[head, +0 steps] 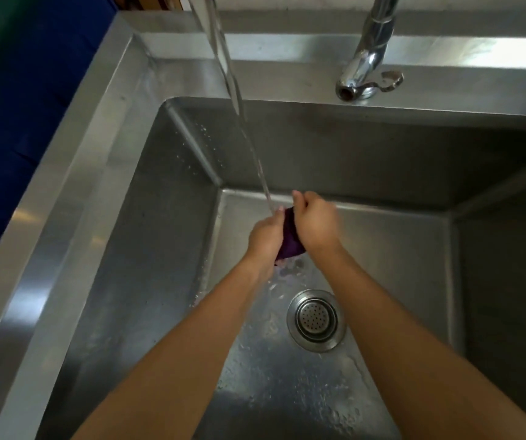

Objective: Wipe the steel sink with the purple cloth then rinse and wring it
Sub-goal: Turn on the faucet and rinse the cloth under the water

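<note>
The purple cloth (pixel 290 236) is bunched into a small wad between my two hands, low inside the deep steel sink (pixel 160 249). My left hand (pixel 265 238) grips its left side and my right hand (pixel 315 222) closes over its right side and top. A stream of water (pixel 233 90) falls from above and lands on the cloth at my fingertips. Water drips from under the cloth onto the sink floor. Most of the cloth is hidden by my fingers.
A round strainer drain (pixel 316 319) lies in the wet sink floor just below my hands. A chrome tap base with a lever (pixel 371 74) stands on the back ledge at the right. A blue surface (pixel 17 122) borders the sink's left rim.
</note>
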### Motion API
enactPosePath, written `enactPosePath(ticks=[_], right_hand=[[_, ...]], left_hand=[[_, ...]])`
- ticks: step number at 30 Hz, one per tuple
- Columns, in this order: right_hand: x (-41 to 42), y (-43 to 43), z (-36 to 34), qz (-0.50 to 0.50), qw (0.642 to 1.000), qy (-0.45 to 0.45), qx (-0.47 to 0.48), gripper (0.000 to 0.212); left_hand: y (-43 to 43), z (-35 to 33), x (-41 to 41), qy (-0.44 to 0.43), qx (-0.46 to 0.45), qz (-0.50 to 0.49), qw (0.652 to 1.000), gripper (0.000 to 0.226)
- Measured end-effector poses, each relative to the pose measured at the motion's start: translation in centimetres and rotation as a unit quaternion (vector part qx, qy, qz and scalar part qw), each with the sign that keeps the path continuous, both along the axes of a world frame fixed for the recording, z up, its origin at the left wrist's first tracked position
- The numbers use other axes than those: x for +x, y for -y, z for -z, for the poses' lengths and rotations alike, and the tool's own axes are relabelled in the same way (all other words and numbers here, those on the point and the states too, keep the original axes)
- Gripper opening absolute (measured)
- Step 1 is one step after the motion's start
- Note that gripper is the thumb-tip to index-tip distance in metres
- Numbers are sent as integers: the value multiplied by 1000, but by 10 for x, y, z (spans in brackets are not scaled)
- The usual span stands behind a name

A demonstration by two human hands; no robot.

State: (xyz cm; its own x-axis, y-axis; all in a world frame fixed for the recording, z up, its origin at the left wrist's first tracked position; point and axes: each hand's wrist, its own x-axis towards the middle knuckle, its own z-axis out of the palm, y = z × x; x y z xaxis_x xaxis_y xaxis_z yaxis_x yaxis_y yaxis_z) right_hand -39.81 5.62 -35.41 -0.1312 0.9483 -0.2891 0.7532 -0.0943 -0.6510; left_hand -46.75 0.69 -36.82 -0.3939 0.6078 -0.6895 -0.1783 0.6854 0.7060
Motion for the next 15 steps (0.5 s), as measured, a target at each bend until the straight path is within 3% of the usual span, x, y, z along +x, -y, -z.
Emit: enactPosePath(ticks=[2,5,9,12,15], right_hand=[[4,11,0,-20,1000,-12,4,33],[1,40,-15,-82,995,-8,49,32],[-21,48,-36,-84,991,23,98,42],[-26,19,-26,-39,998,31,43,47],[-22,-2,-14,15,1000,-2,-2,50]], left_hand=[[-4,4,-10,-4,0,-11,1000,49],[-8,5,-17,127,9,-20,992,57],[-4,6,-9,88,112,-33,989,47],[-1,11,-12,69,4,-30,997,47],[0,15,-9,51,-23,-22,998,47]])
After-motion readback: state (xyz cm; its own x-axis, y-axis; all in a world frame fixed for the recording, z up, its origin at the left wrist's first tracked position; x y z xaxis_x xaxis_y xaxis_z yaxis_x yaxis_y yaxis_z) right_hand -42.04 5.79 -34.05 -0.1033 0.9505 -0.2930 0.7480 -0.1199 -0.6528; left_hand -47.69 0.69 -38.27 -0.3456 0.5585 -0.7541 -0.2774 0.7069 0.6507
